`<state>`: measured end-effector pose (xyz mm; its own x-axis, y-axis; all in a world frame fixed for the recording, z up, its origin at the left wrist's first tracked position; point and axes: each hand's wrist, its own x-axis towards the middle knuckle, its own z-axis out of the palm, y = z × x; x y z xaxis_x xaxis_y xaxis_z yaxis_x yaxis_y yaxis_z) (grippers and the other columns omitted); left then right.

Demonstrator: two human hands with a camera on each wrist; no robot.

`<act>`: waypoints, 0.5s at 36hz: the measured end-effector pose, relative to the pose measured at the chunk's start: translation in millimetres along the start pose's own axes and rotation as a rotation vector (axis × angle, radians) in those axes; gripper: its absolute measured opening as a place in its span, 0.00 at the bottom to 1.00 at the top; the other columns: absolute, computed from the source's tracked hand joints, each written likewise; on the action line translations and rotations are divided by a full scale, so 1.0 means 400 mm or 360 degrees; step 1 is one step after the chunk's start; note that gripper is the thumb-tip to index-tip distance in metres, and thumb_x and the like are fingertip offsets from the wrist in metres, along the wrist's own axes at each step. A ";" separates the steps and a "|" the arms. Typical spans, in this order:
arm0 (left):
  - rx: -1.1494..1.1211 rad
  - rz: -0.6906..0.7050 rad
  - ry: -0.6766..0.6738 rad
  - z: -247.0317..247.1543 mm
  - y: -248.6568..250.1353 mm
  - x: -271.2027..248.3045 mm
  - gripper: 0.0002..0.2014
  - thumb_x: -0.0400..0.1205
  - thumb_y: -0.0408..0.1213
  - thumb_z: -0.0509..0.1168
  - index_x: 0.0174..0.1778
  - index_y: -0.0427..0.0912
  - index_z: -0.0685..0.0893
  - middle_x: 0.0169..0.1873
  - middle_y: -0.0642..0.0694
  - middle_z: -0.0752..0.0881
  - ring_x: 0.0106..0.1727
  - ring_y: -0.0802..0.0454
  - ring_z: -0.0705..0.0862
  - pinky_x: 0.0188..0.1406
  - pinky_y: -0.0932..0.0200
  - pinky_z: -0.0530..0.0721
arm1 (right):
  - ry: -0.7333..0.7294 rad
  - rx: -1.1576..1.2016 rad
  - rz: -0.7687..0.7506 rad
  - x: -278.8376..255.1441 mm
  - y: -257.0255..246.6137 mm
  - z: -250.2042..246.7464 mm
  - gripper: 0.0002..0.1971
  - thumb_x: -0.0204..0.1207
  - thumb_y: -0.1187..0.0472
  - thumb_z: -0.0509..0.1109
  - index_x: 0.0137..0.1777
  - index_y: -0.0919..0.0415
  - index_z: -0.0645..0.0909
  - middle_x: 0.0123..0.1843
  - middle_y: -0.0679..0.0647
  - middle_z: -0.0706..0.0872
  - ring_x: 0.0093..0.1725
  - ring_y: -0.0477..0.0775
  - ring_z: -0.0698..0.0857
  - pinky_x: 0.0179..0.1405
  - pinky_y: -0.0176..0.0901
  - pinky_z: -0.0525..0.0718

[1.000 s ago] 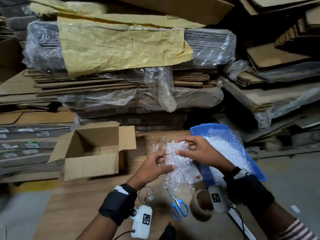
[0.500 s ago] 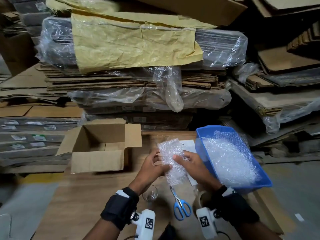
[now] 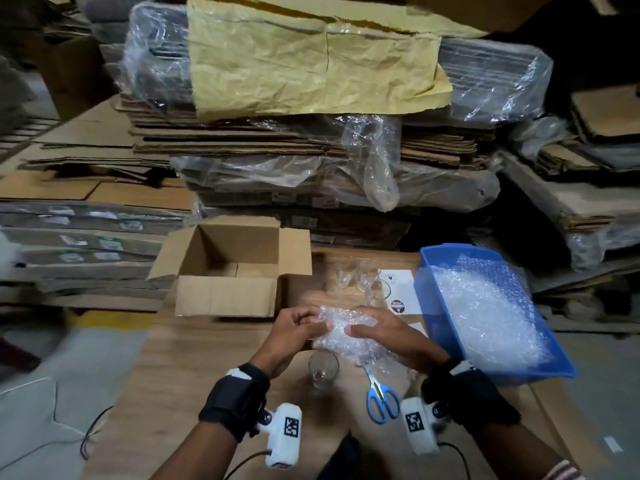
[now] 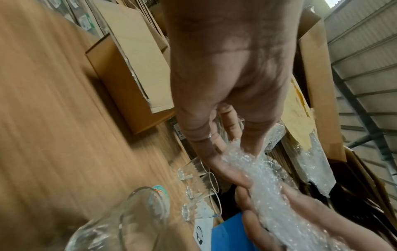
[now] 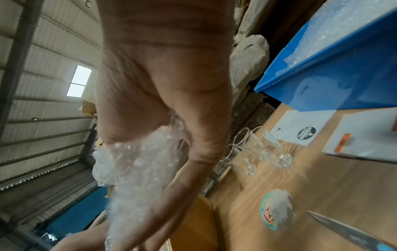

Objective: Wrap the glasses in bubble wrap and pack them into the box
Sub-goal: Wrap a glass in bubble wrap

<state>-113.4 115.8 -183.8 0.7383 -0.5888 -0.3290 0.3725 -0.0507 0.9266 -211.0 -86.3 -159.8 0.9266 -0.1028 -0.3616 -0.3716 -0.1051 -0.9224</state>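
Observation:
Both hands hold a bubble-wrap bundle (image 3: 346,336) above the wooden table (image 3: 194,368). My left hand (image 3: 298,327) grips its left end, fingers curled into the wrap (image 4: 242,163). My right hand (image 3: 384,332) grips its right side (image 5: 137,163). Whether a glass is inside the bundle I cannot see. A bare glass (image 3: 323,370) stands on the table just below the bundle. Several more bare glasses (image 3: 367,284) stand behind the hands (image 5: 257,149). The open cardboard box (image 3: 232,268) sits to the left of the hands and looks empty.
A blue tray (image 3: 440,306) full of bubble wrap (image 3: 485,306) stands at the right. Blue-handled scissors (image 3: 381,400) lie near my right wrist. White printed sheets (image 3: 398,292) lie beside the tray. Stacks of flattened cardboard (image 3: 311,150) rise behind the table.
The bundle and both hands have come down and toward me. It now lies more sideways between the hands. The view has swung, so the box and glasses show further right.

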 end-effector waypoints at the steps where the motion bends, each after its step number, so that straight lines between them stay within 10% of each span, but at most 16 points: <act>1: 0.0011 -0.0010 -0.0008 -0.006 -0.010 0.001 0.09 0.76 0.27 0.79 0.50 0.31 0.89 0.38 0.41 0.84 0.41 0.47 0.83 0.45 0.48 0.85 | -0.0032 0.0026 -0.0018 0.003 0.006 0.006 0.21 0.77 0.54 0.81 0.69 0.54 0.86 0.68 0.49 0.89 0.69 0.50 0.86 0.67 0.45 0.85; 6: 0.0125 -0.0095 0.0015 -0.030 -0.050 0.008 0.10 0.80 0.25 0.75 0.56 0.36 0.90 0.44 0.41 0.89 0.46 0.49 0.87 0.40 0.54 0.89 | 0.0013 -0.0077 -0.0125 -0.001 0.018 0.025 0.19 0.79 0.75 0.72 0.65 0.56 0.89 0.65 0.39 0.89 0.61 0.40 0.88 0.53 0.37 0.87; 9: 0.0272 -0.0133 0.0065 -0.051 -0.086 0.018 0.25 0.67 0.30 0.77 0.62 0.40 0.88 0.48 0.44 0.86 0.45 0.54 0.83 0.38 0.66 0.83 | 0.0047 -0.0114 0.0030 0.006 0.040 0.031 0.19 0.80 0.76 0.68 0.61 0.56 0.92 0.69 0.46 0.85 0.54 0.55 0.91 0.36 0.48 0.92; 12: 0.0504 -0.0131 -0.0045 -0.075 -0.132 0.030 0.36 0.58 0.27 0.76 0.66 0.45 0.84 0.53 0.43 0.81 0.46 0.54 0.80 0.41 0.66 0.85 | 0.0056 -0.0361 0.0054 0.018 0.072 0.045 0.22 0.77 0.75 0.64 0.57 0.52 0.94 0.70 0.50 0.86 0.55 0.60 0.91 0.38 0.55 0.94; 16: 0.0657 -0.0189 -0.0265 -0.092 -0.175 0.040 0.31 0.72 0.23 0.77 0.69 0.51 0.79 0.57 0.47 0.78 0.46 0.55 0.79 0.41 0.66 0.85 | 0.0036 -0.0563 0.0102 0.031 0.084 0.080 0.11 0.77 0.65 0.74 0.58 0.55 0.92 0.62 0.47 0.90 0.42 0.59 0.95 0.43 0.56 0.94; 18: 0.0786 -0.0179 -0.0342 -0.097 -0.199 0.049 0.37 0.67 0.30 0.77 0.71 0.57 0.76 0.57 0.58 0.80 0.52 0.62 0.81 0.56 0.68 0.80 | 0.0071 -0.0623 0.0105 0.038 0.085 0.101 0.09 0.78 0.54 0.78 0.54 0.56 0.93 0.54 0.45 0.93 0.44 0.52 0.94 0.50 0.53 0.93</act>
<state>-106.9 139.4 -271.1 0.5584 -0.7068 -0.4343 0.0962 -0.4648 0.8802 -207.2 -51.6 -202.1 0.8998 -0.1637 -0.4044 -0.4319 -0.4649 -0.7729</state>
